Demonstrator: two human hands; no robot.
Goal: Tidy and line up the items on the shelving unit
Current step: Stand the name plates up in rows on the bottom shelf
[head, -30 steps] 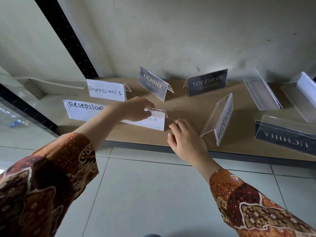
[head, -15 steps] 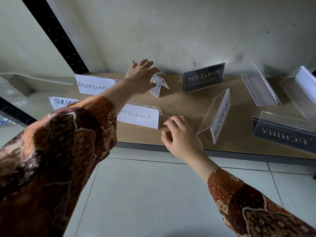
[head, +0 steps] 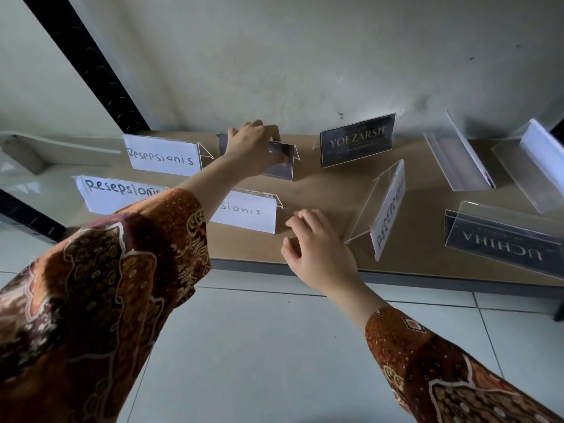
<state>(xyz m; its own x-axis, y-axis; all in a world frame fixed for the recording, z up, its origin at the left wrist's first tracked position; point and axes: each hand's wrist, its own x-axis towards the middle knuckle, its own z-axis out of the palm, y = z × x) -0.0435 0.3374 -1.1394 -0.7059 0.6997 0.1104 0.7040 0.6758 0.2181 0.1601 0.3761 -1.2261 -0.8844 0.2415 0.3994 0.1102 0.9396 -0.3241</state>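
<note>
Left hand gripping dark acrylic tent sign at back of shelf, right hand hanging loose, holding nothing.

Dark-faced clear acrylic tent sign [head: 280, 166] is sitting at 12 o'clock on the brown shelf board [head: 323, 190], back row, between the white handwritten "Resepsionis" sign [head: 163, 155] at 9 and the black "YOEZARSIF" sign [head: 357, 141] at 3. Left hand [head: 251, 148] is curling over its top ridge. Right hand [head: 317, 245] is hovering at 6 by the front edge, fingers relaxed, just beside the turned clear "Resepsionis" stand [head: 386, 215].
</note>
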